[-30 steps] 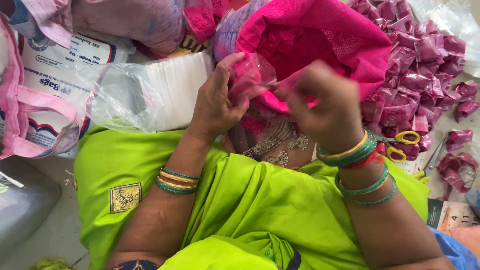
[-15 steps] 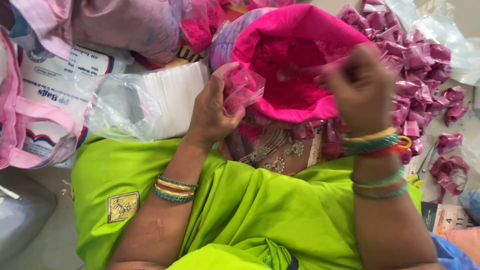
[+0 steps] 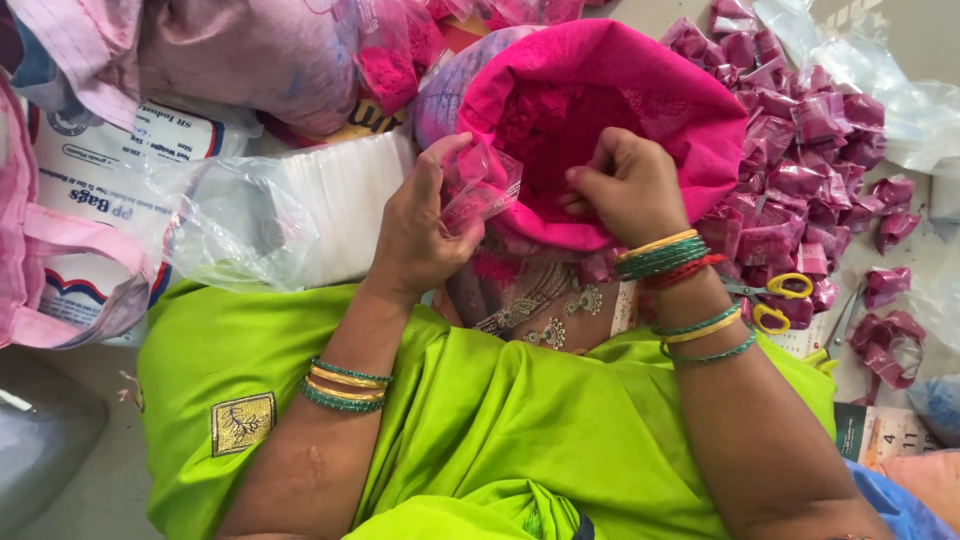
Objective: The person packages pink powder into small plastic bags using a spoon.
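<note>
A big open sack (image 3: 690,110) holds bright pink powder (image 3: 555,125) and sits in front of my lap. My left hand (image 3: 425,225) grips a small clear plastic pouch (image 3: 480,185) with pink powder in it, held at the sack's near rim. My right hand (image 3: 625,185) has its fingers curled at the sack's mouth, just right of the pouch; whether it holds anything is hidden. Bangles ring both wrists.
Many filled pink pouches (image 3: 800,150) lie heaped at the right. Yellow-handled scissors (image 3: 770,300) rest beside my right wrist. A clear bag of empty white pouches (image 3: 320,205) lies at the left, with printed sacks (image 3: 110,160) behind. My green garment (image 3: 500,420) fills the foreground.
My right hand moved from the right rim of the sack back toward the pouch. My left hand kept the pouch at the sack's rim.
</note>
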